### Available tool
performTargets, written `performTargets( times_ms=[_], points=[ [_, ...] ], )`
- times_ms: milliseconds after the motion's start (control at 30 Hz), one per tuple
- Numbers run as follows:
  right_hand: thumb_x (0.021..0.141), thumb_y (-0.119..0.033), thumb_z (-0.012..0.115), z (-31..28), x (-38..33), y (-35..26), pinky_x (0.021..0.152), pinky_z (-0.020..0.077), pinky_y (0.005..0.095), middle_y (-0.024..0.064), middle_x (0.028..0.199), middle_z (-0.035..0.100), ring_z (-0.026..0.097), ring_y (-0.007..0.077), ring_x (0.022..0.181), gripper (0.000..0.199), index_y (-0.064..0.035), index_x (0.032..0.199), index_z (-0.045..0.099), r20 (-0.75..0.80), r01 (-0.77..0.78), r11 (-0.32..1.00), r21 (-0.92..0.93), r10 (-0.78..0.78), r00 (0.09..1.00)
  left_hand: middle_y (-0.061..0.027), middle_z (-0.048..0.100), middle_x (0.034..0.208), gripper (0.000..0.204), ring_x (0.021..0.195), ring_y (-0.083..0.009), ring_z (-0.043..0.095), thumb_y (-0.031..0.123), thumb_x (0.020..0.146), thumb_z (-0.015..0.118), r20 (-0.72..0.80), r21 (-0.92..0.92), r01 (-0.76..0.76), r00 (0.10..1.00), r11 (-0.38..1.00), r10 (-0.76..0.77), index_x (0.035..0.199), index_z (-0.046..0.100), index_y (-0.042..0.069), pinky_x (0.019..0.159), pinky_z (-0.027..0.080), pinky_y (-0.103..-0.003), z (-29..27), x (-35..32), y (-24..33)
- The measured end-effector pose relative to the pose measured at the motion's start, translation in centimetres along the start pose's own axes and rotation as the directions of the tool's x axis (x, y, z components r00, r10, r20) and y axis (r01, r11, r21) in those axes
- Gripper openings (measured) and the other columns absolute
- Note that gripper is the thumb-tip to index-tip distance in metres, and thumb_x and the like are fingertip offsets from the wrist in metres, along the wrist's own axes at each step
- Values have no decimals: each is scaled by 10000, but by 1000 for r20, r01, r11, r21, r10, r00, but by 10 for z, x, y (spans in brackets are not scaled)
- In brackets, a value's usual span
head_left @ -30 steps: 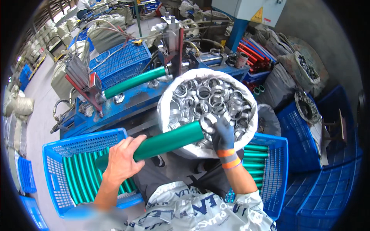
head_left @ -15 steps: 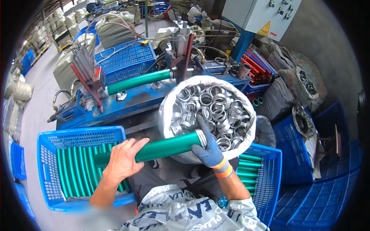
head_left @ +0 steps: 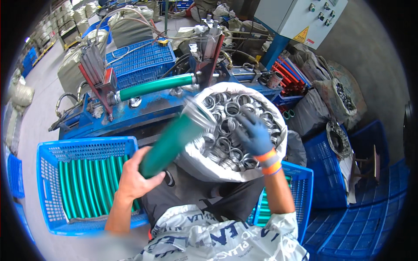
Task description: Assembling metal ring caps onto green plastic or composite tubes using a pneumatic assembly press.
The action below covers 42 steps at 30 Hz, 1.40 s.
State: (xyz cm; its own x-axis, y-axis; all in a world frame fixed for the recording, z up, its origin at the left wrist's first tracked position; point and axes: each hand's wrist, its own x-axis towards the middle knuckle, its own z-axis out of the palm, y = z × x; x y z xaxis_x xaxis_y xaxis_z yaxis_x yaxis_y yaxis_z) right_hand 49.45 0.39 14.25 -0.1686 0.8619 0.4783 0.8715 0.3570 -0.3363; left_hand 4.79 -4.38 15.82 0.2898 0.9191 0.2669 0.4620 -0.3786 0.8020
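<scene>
Tube [head_left: 174, 141] gripped low by left hand [head_left: 137, 178], long axis toward 1 o'clock | right hand [head_left: 254, 135] gloved, fingers spread on rings [head_left: 226, 126] at tube tip's 3 o'clock, nearer them

Crate of hoses [head_left: 82, 187] left, sack of rings [head_left: 237, 126] right, machine [head_left: 152, 93] behind.

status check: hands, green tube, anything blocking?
Left hand grips green tube, metal ring on its tip. Right hand, gloved, in white sack of metal rings. Nothing blocking.
</scene>
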Motion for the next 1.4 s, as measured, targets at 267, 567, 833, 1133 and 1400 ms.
performTargets(
  times_ms=[267,567,833,1133,1400],
  points=[
    [991,-190,830,3,5,35,963,612,458,101,1377,788,783,275,1035,155,-51,1056,811,-14,26,979,-204,-30,999,-206,757,1344,834,1197,-300,760,395,895,945,-348,-794,-118,892,597,-287,1550,589,20,1086,614,-482,1,2,7],
    [1221,-235,626,39,-53,-62,1089,577,304,72,1429,770,724,111,1215,416,40,1524,696,380,-380,-80,922,380,843,-179,750,1508,451,1313,-310,783,372,1153,724,-72,-996,-41,900,81,-430,1476,712,57,1049,708,-463,76,0,-30],
    [1044,16,743,44,-58,-81,1171,571,373,99,1477,711,700,175,1333,544,15,1571,606,312,-331,8,944,315,896,-186,749,1496,418,1351,-356,762,341,1147,733,-180,-975,-102,884,199,-432,1465,718,71,1090,693,-512,70,-1,-30],
    [996,91,771,38,-53,-82,1199,571,417,141,1514,697,694,228,1363,644,23,1607,577,291,-270,-111,956,283,914,-190,750,1494,424,1318,-331,778,321,1107,777,-177,-972,-92,889,215,-422,1453,731,82,1065,705,-517,69,-2,-37],
    [1019,1,837,31,-47,-79,1162,577,374,143,1457,757,723,195,1314,675,81,1639,583,425,-469,53,881,344,837,-177,736,1517,483,1315,-315,775,324,1100,780,-135,-975,-46,899,218,-416,1506,688,79,1048,708,-485,76,2,-48]
  ],
)
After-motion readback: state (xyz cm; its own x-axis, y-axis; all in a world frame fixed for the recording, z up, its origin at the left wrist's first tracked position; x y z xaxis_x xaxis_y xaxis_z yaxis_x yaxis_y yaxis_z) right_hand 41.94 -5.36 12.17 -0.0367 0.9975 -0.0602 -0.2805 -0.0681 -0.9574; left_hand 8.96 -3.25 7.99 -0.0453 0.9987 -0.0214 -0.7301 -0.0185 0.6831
